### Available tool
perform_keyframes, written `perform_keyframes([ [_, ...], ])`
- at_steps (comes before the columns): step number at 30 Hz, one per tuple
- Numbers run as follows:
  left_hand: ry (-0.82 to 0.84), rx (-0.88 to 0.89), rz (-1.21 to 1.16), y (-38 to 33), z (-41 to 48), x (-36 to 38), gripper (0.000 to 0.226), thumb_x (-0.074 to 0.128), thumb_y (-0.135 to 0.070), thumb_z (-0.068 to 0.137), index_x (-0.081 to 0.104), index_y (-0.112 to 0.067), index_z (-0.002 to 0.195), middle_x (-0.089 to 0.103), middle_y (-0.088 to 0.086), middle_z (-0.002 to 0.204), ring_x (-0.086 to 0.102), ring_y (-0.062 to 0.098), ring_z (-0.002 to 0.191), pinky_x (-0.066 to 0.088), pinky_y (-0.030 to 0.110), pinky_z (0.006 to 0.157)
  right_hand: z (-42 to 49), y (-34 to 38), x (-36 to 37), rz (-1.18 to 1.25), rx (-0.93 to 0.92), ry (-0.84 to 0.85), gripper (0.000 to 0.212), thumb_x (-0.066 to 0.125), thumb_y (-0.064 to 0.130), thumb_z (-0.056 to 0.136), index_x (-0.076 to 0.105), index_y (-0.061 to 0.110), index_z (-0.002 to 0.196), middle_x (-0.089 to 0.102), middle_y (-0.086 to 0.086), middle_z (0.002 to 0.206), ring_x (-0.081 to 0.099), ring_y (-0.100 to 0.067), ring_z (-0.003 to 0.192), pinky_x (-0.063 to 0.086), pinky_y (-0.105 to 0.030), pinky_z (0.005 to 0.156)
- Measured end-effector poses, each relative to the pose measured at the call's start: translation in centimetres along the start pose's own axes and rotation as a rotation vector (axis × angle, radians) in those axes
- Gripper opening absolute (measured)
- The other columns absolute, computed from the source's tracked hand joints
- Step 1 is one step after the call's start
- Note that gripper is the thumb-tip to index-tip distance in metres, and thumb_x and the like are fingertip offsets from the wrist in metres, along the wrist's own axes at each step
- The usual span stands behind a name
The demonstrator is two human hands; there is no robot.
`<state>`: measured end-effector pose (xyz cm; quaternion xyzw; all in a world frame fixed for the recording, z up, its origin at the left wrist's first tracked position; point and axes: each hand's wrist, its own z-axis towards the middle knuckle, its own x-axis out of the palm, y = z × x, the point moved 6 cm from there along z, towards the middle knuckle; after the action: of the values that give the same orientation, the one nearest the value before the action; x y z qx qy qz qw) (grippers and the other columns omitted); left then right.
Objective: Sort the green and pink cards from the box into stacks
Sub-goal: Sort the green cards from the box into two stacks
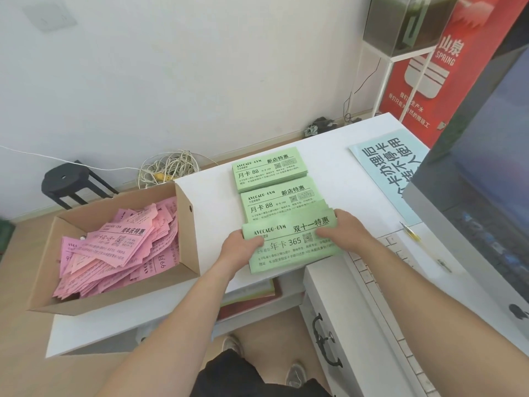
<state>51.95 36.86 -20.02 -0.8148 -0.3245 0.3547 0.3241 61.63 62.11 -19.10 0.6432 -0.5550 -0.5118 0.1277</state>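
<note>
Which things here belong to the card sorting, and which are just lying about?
Job: cardboard box, pink cards in it, far green stack, near green stack, green bundle gripped by left hand and right hand.
Lying about: blue sign, keyboard, monitor, pen, cable coil, stool.

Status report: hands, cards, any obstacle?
Left hand, right hand grip nearest green stack. Middle green stack and far green stack behind. Pink cards loose in box. Way clear.

Bare table (211, 202) lies open between the box (186, 239) at nine o'clock and the green stacks (269, 167). A monitor (486, 196) walls off three o'clock.
</note>
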Motion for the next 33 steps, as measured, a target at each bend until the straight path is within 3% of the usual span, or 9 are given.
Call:
perform_keyframes([
  [4, -0.042, -0.084, 0.122, 0.5, 1.0, 1.3, 0.043, 0.063, -0.041, 0.065, 0.068, -0.017, 0.1, 0.075, 0.002, 0.101, 0.07, 0.022, 0.092, 0.06, 0.043, 0.084, 1.0, 0.3, 0.0, -0.115, 0.102, -0.072, 0.037, 0.072, 0.03, 0.079, 0.062, 0.014, 0.111, 0.067, -0.002, 0.105, 0.063, -0.023, 0.095, 0.049, -0.03, 0.074],
  [9, -0.252, -0.071, 0.461, 0.7, 0.1, 0.3, 0.065, 0.069, -0.048, 0.08, 0.047, -0.012, 0.129, 0.055, 0.002, 0.125, 0.059, 0.025, 0.109, 0.046, 0.035, 0.077, 0.7, -0.5, 0.6, -0.239, 0.176, -0.088, 0.04, 0.07, 0.037, 0.08, 0.054, 0.014, 0.109, 0.062, -0.002, 0.104, 0.059, -0.025, 0.095, 0.05, -0.034, 0.08],
  [12, -0.381, 0.126, 0.496, -0.5, -1.5, 0.5, 0.051, 0.066, -0.043, 0.086, 0.048, -0.021, 0.129, 0.052, -0.002, 0.124, 0.055, 0.021, 0.11, 0.045, 0.034, 0.081, 0.7, -1.7, 0.6, -0.109, 0.189, -0.122, 0.051, 0.072, 0.038, 0.082, 0.054, 0.011, 0.121, 0.064, -0.003, 0.111, 0.06, -0.024, 0.099, 0.052, -0.037, 0.086],
  [15, -0.202, 0.34, 0.383, -2.0, -2.2, 3.7, 0.02, 0.062, -0.023, 0.091, 0.062, -0.026, 0.111, 0.062, -0.009, 0.11, 0.059, 0.009, 0.088, 0.046, 0.028, 0.08, 0.8, -1.8, 0.3, 0.025, 0.183, -0.161, 0.064, 0.074, 0.039, 0.084, 0.052, 0.009, 0.136, 0.062, -0.005, 0.121, 0.06, -0.024, 0.11, 0.051, -0.039, 0.093],
  [19, 0.028, 0.398, 0.268, -3.9, -1.9, 8.0, 0.027, 0.058, -0.016, 0.094, 0.063, -0.025, 0.12, 0.062, -0.013, 0.115, 0.058, -0.001, 0.09, 0.049, 0.026, 0.087, 0.1, -0.8, -0.1, 0.237, 0.123, -0.207, 0.033, 0.064, 0.042, 0.092, 0.064, 0.015, 0.11, 0.069, 0.0, 0.109, 0.064, -0.021, 0.097, 0.048, -0.035, 0.081],
  [24, 0.023, 0.172, 0.197, -5.7, -1.2, 8.3, 0.064, 0.056, -0.069, 0.083, 0.054, -0.022, 0.127, 0.062, -0.011, 0.112, 0.062, 0.013, 0.1, 0.051, 0.039, 0.092, -0.8, 0.8, 0.3, 0.432, 0.044, -0.071, 0.029, 0.042, 0.019, 0.1, 0.068, 0.007, 0.097, 0.066, -0.01, 0.089, 0.064, -0.024, 0.075, 0.052, -0.037, 0.064],
  [27, 0.04, 0.068, 0.138, -6.4, -0.8, 8.1, 0.078, 0.054, -0.083, 0.067, 0.058, -0.018, 0.111, 0.067, -0.007, 0.101, 0.068, 0.018, 0.093, 0.057, 0.043, 0.086, -1.2, 1.6, 0.9, 0.395, -0.007, -0.003, 0.027, 0.044, 0.01, 0.097, 0.071, 0.012, 0.1, 0.071, -0.009, 0.096, 0.069, -0.022, 0.078, 0.057, -0.031, 0.061],
  [29, 0.051, 0.044, 0.097, -6.6, -0.4, 7.9, 0.059, 0.062, -0.071, 0.07, 0.059, -0.019, 0.099, 0.07, -0.001, 0.093, 0.071, 0.021, 0.086, 0.06, 0.044, 0.081, -1.3, 1.6, 1.3, 0.353, -0.035, 0.007, 0.026, 0.049, 0.008, 0.094, 0.072, 0.018, 0.102, 0.072, -0.003, 0.102, 0.071, -0.02, 0.084, 0.056, -0.026, 0.062],
  [33, 0.106, -0.02, -0.024, -6.1, 0.0, 7.5, 0.025, 0.07, -0.032, 0.088, 0.065, -0.015, 0.106, 0.073, 0.006, 0.099, 0.073, 0.022, 0.085, 0.063, 0.041, 0.077, -1.3, 1.3, 1.5, 0.315, -0.059, 0.029, 0.03, 0.052, 0.008, 0.092, 0.074, 0.024, 0.104, 0.072, 0.007, 0.109, 0.073, -0.02, 0.09, 0.062, -0.035, 0.075],
])
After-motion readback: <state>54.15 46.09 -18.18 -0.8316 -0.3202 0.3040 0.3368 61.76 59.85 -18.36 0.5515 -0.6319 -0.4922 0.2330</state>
